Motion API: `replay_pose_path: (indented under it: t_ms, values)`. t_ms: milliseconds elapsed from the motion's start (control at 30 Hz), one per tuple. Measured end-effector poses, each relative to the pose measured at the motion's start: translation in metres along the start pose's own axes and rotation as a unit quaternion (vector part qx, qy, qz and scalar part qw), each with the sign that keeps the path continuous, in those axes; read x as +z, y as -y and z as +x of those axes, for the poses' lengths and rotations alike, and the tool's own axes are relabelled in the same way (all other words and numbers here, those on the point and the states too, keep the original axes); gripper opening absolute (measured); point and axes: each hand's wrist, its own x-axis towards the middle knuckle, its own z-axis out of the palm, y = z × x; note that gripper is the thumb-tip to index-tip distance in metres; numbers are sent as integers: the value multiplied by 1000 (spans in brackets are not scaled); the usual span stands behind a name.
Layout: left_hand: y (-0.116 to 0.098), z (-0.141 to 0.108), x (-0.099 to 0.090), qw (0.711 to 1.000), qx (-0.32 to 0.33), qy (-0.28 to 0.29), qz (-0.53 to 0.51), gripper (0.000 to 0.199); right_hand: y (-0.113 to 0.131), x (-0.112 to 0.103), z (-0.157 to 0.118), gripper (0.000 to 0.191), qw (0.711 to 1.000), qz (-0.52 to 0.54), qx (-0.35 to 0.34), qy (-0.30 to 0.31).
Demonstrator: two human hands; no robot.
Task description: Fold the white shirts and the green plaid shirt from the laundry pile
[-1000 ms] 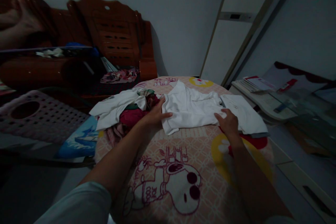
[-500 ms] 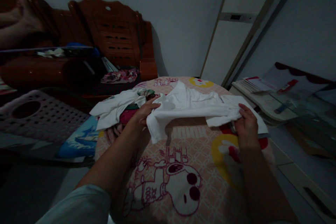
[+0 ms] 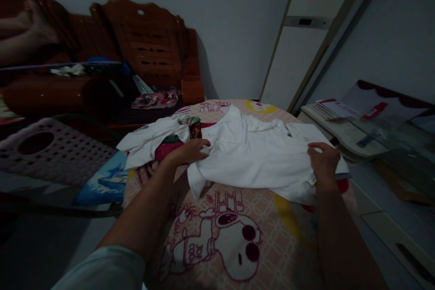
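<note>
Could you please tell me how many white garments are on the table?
3: a spread garment in the middle, a rumpled garment on the left pile, and a folded garment at right. More may be hidden underneath.

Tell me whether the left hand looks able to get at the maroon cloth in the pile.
Probably yes: the left hand is at the edge of the white shirt, beside the maroon cloth, part of which lies uncovered. The crumpled white garment partly covers it and might drag along.

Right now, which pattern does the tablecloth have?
The tablecloth is peach with a pale lattice and a maroon-outlined cartoon dog, clearest in the head view.
</note>
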Motion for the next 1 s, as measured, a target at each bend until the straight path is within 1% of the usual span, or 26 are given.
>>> replay_pose_path:
  t_ms: [33, 67, 100, 133, 167, 200, 267, 300, 333, 367, 400, 433, 467, 500, 533, 567, 600, 667, 700, 767, 800, 867, 900, 933, 1000]
  values:
    - [-3, -4, -3, 999, 20, 32, -9, 42, 0, -2, 0, 32, 999, -35, 0, -33]
    - [-6, -6, -5, 998, 34, 46, -18, 41, 1, -4, -1, 32, 996, -62, 8, -56]
    - [-7, -8, -5, 998, 38, 44, -23, 41, 3, -5, -3, 32, 994, -83, 12, -68]
    - [-7, -8, -5, 999, 30, 26, -20, 39, 7, -5, -5, 33, 993, -101, -3, -65]
    - [-7, -7, -4, 1000, 14, -7, -10, 38, 13, -4, -8, 34, 991, -113, -30, -59]
    - [-6, -6, -1, 999, -6, -52, 5, 37, 20, -2, -12, 33, 990, -114, -67, -52]
    - [-6, -2, 3, 986, -36, -159, 38, 35, 40, 4, -23, 27, 985, -79, -149, -34]
    - [-7, 0, 5, 977, -38, -203, 44, 34, 51, 6, -29, 24, 982, -48, -181, -11]
    - [-10, 0, 6, 972, -32, -230, 36, 32, 63, 9, -36, 21, 979, -11, -201, 25]
    - [-14, -1, 6, 973, -20, -228, 9, 27, 74, 11, -44, 22, 972, 26, -219, 77]
    - [-19, -3, 5, 980, -3, -196, -33, 22, 84, 12, -52, 24, 961, 59, -231, 141]
    - [-25, -6, 5, 987, 14, -138, -86, 19, 92, 14, -60, 26, 940, 80, -243, 227]
    - [-32, -9, 4, 987, 33, -63, -143, 19, 98, 15, -67, 25, 913, 84, -257, 306]
    - [-39, -13, 4, 979, 51, 17, -196, 21, 103, 16, -73, 24, 886, 69, -273, 369]
    - [-45, -17, 5, 964, 69, 95, -237, 22, 105, 18, -79, 25, 862, 43, -291, 414]
    - [-50, -20, 7, 947, 87, 161, -265, 22, 106, 21, -84, 26, 845, 10, -309, 436]
    - [-54, -23, 9, 930, 103, 214, -281, 22, 106, 24, -87, 25, 836, -24, -325, 442]
    - [-61, -27, 15, 902, 126, 292, -290, 21, 104, 31, -90, 15, 832, -71, -341, 431]
    - [-63, -29, 19, 892, 134, 321, -290, 21, 103, 34, -90, 10, 837, -80, -338, 424]
    - [-67, -31, 25, 878, 143, 360, -282, 20, 101, 41, -89, 12, 859, -83, -307, 402]
    - [-68, -32, 27, 876, 145, 371, -272, 19, 100, 43, -88, 13, 874, -79, -285, 386]
    - [-70, -32, 31, 888, 158, 366, -229, 18, 98, 48, -85, 15, 905, -77, -235, 347]
    - [-71, -32, 33, 902, 169, 346, -195, 19, 97, 50, -83, 17, 918, -81, -214, 325]
    - [-70, -30, 35, 919, 180, 315, -152, 22, 96, 51, -83, 18, 928, -91, -199, 302]
    - [-66, -25, 39, 952, 197, 228, -56, 29, 95, 55, -81, 22, 939, -130, -184, 258]
